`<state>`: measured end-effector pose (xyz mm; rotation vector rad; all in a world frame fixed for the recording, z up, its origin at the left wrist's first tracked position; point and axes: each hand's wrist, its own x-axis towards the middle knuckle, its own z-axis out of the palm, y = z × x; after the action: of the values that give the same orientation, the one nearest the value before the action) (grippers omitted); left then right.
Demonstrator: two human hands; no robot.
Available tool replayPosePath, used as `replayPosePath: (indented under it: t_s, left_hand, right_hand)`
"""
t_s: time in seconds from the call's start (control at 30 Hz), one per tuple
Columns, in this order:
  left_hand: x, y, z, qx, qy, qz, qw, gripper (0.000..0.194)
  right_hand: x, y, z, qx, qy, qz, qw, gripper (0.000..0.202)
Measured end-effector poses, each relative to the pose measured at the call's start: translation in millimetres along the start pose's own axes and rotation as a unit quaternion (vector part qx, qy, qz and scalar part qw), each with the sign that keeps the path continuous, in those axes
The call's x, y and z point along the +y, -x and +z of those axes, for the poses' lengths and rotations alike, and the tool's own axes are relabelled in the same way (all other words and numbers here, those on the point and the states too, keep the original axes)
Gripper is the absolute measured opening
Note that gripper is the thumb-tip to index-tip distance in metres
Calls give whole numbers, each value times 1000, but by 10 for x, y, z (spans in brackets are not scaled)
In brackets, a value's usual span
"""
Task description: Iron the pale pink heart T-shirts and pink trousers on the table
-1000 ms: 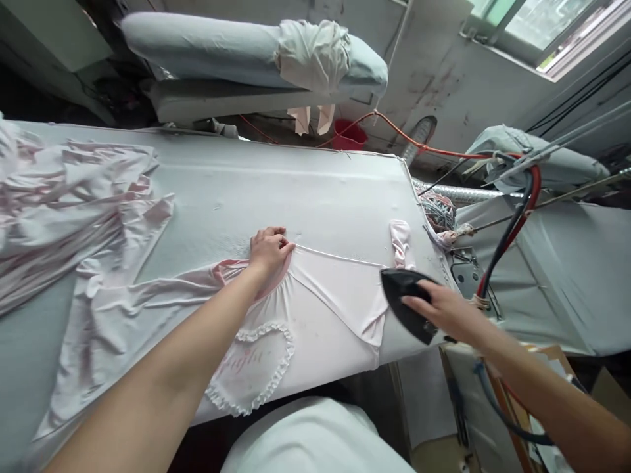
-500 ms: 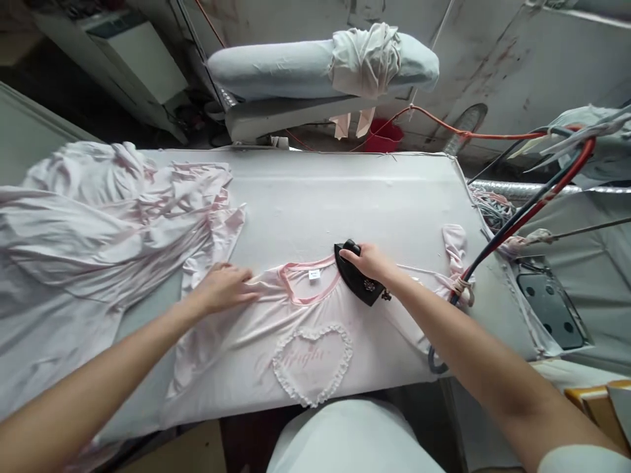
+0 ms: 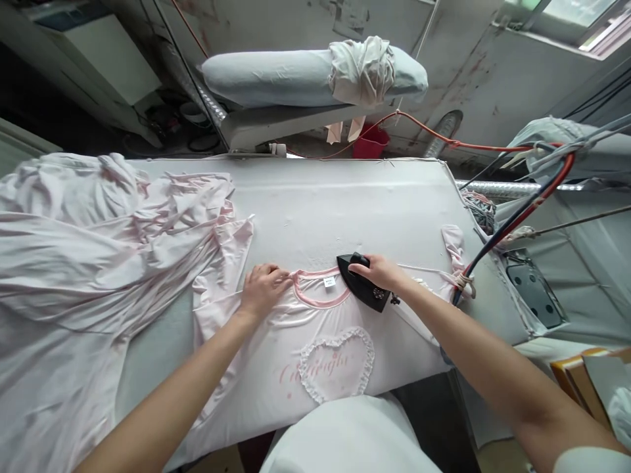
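Note:
A pale pink long-sleeved shirt (image 3: 276, 341) lies spread on the padded ironing table, its neckline away from me. It has a darker pink collar band (image 3: 320, 303), a white neck label (image 3: 329, 282) and a ruffled heart (image 3: 367, 368) over pink lettering. My right hand (image 3: 382, 270) grips the handle of a black iron (image 3: 362, 289), which rests on the shirt's shoulder against the right side of the collar. At the collar's left side, my left hand (image 3: 263, 289) pinches the shoulder fabric between its fingertips.
A heap of pale pink garments (image 3: 98, 243) covers the left of the ironing table (image 3: 345, 203). Behind stands a padded pressing arm (image 3: 266, 77) with cloth tied round it. Red and dark hoses (image 3: 522, 213) hang at the right. A red bucket (image 3: 371, 142) sits beyond the table.
My left hand has moved right along the shoulder, up to the collar, and its fingers now grip the cloth there. The iron stays beside the collar in my right hand. The view has shifted.

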<state>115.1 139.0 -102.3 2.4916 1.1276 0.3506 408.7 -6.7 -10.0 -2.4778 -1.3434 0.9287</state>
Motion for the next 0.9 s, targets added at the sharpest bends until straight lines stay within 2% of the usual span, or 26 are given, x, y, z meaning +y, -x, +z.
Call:
replayPosePath:
  t_s: [0.1, 0.13, 0.2, 0.27, 0.4, 0.53, 0.6, 0.63, 0.7, 0.77, 0.83, 0.9]
  left_hand:
    - [-111, -153, -7, -15, 115, -25, 993, 36]
    - [-161, -197, -34, -24, 147, -29, 988, 37]
    - [-252, -264, -93, -49, 166, -32, 984, 38]
    - [-308, -305, -130, -73, 133, -28, 988, 37]
    - [-263, -352, -105, -91, 54, -45, 993, 33]
    - [-105, -348, -79, -104, 8, -94, 990, 37]
    - [-158, -283, -144, -119, 1, -126, 985, 39]
    - [-253, -229, -204, -142, 0, -129, 981, 39]
    - [-576, -84, -377, -207, -10, -124, 970, 38]
    - [-973, 84, -589, -251, -36, -133, 958, 38]
    - [-1264, 244, -780, -240, -71, -150, 957, 42]
    - [-1313, 389, -882, -158, -105, -133, 973, 39]
  right_hand:
    - [-124, -39, -2, 42, 18, 56, 997, 44]
    - [-178, -56, 10, 38, 21, 62, 997, 42]
    - [-316, -91, 66, -10, 41, 19, 999, 38]
    - [-483, -120, 153, -47, 85, -50, 994, 39]
    - [-751, -96, 312, -17, 101, -39, 994, 47]
    - [-928, 39, 507, -110, 145, -149, 972, 48]
    - [-1084, 46, 648, -87, 171, -130, 973, 49]
    - [-1185, 17, 716, -65, 171, -100, 978, 49]
    - [-1409, -90, 819, -44, 158, -55, 985, 49]
    - [-1615, -217, 847, -58, 152, -57, 985, 48]
    - [-1746, -315, 790, -84, 154, -74, 982, 52]
    - [-1759, -374, 655, -98, 143, -77, 982, 62]
